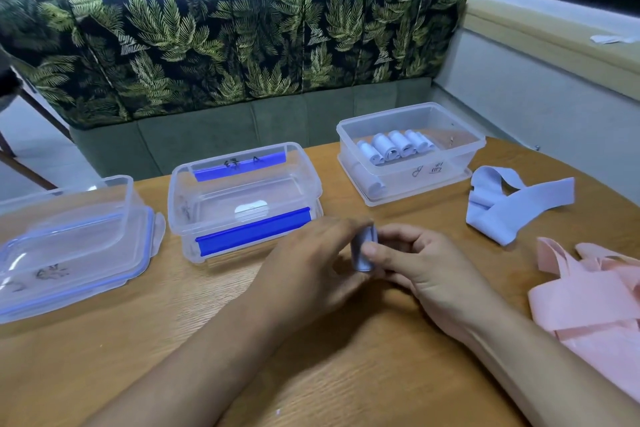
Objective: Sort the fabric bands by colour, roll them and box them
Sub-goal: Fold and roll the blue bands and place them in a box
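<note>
A rolled pale-blue fabric band [363, 248] stands upright between my two hands above the wooden table [311, 357]. My left hand [311, 263] grips it from the left and my right hand [426, 263] pinches it from the right. A clear box [460, 163] at the back right holds several rolled pale-blue bands [394, 146]. Loose pale-blue bands [509, 204] lie right of that box. Pink bands [588, 302] are piled at the right edge. A clear box with blue clips [242, 198] stands in the middle with no bands in it.
A clear lid with a blue seal [69, 253] lies at the left beside another clear container [86, 191]. A leaf-patterned bench [225, 45] runs behind the table. A person sits beyond the bench.
</note>
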{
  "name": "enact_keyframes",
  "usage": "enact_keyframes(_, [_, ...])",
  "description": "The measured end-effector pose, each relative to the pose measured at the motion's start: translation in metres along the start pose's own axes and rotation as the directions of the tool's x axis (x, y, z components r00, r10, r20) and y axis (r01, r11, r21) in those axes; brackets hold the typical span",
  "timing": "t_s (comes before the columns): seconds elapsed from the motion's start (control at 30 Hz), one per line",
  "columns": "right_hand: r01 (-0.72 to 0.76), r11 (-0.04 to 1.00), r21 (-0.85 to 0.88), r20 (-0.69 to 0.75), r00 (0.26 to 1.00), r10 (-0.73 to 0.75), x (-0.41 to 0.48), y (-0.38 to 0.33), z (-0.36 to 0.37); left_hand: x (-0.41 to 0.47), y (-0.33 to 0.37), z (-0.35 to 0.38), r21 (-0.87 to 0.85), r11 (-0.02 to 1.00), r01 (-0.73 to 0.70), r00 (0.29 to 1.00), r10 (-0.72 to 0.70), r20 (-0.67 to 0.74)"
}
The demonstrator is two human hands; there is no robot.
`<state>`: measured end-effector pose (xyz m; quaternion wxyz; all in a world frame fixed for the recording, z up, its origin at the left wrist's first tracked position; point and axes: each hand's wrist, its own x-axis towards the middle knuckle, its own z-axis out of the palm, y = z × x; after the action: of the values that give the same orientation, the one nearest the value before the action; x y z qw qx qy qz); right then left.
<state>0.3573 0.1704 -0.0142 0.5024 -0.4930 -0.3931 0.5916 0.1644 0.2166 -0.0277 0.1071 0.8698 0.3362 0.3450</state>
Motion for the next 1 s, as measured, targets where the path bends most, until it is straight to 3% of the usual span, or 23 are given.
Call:
enact_keyframes(0.27, [0.109, 0.973, -0.202, -0.072, 0.989, -0.125, -0.005, -0.024, -0.004, 0.007, 0.007, 0.017, -0.02, 0.998, 0.054, 0.995, -0.055, -0.089])
enact_keyframes(0.57, [0.173, 0.819, -0.547, -0.161, 0.938, -0.306, 0.034, -0.116, -0.038, 0.051, 0.007, 0.042, -0.068, 0.989, 0.129, 0.985, -0.136, -0.107])
enact_keyframes(0.77, [0.003, 0.566, -0.824, -0.121, 0.976, -0.181, 0.127, -0.148, -0.055, 0.068, -0.006, 0.058, -0.002, 0.98, 0.201, 0.979, -0.201, -0.024])
enact_keyframes(0.87, [-0.128, 0.456, -0.881, -0.165, 0.985, -0.043, 0.161, -0.141, -0.054, 0.062, -0.013, 0.057, -0.012, 0.98, 0.199, 0.98, -0.199, 0.001])
enact_keyframes(1.0, [-0.229, 0.234, -0.945, -0.209, 0.972, 0.105, 0.183, -0.132, -0.047, 0.061, -0.014, 0.057, -0.034, 0.978, 0.205, 0.979, -0.204, 0.01])
